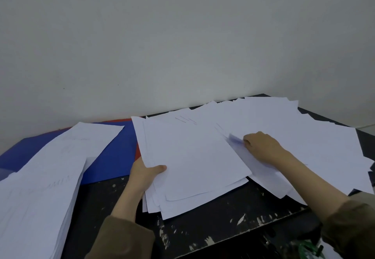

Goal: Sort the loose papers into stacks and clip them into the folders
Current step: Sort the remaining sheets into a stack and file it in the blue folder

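Nearest you, along the front-left edge of the black table (213, 232), a tall stack of sorted paper (38, 193) is already built, so part of the sorting looks done. Just past it, your left hand (145, 174) grips the left edge of a second, thinner bundle (194, 163) near the table's middle, thumb pressed on top and fingers hidden beneath; its sheets are fanned and not yet squared. Your right hand (261, 147) rests on the loose spread of papers (294, 135) toward the right edge, fingers curled down on a sheet, though motion blur keeps you from telling whether they pinch it. That spread still covers the far right corner, so plenty remains to sort. At the far left edge the blue folder (113, 155) lies flat under the papers, a red one (121, 120) peeking behind it; no clipping appears to have begun.
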